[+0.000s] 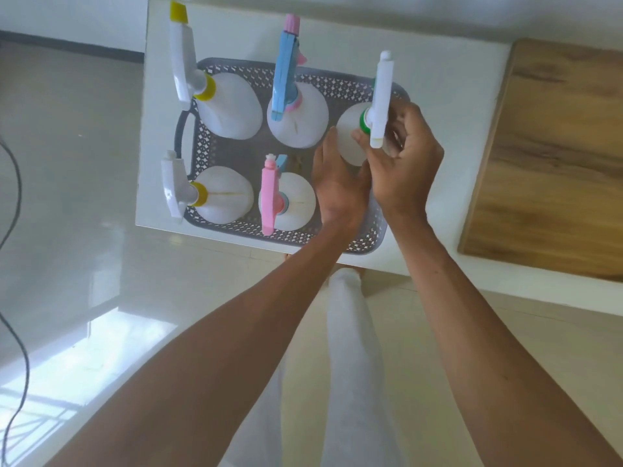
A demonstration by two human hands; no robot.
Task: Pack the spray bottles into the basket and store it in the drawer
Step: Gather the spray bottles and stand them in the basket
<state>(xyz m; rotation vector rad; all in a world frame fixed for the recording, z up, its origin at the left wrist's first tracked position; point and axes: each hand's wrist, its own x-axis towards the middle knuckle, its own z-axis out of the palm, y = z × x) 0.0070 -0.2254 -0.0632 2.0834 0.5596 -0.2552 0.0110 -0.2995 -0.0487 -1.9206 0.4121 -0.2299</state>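
A grey perforated basket (pixel 236 67) stands on a white tabletop (pixel 445 82). Several white spray bottles stand upright in it: two with yellow collars (pixel 229 109) (pixel 224 193) on the left, a blue-headed one (pixel 298 116) and a pink-headed one (pixel 288 200) in the middle. At the basket's right end is a green-collared bottle (pixel 349 136) with a white trigger head. My right hand (pixel 404 163) grips it around the neck. My left hand (pixel 337 187) presses flat against its body from the near side.
A wooden panel (pixel 546 163) adjoins the white top on the right. The basket's dark handle (pixel 179 136) sticks out on its left side. A dark cable (pixel 17 203) hangs at the far left over the glossy floor. My white-clad leg (pixel 347 365) is below.
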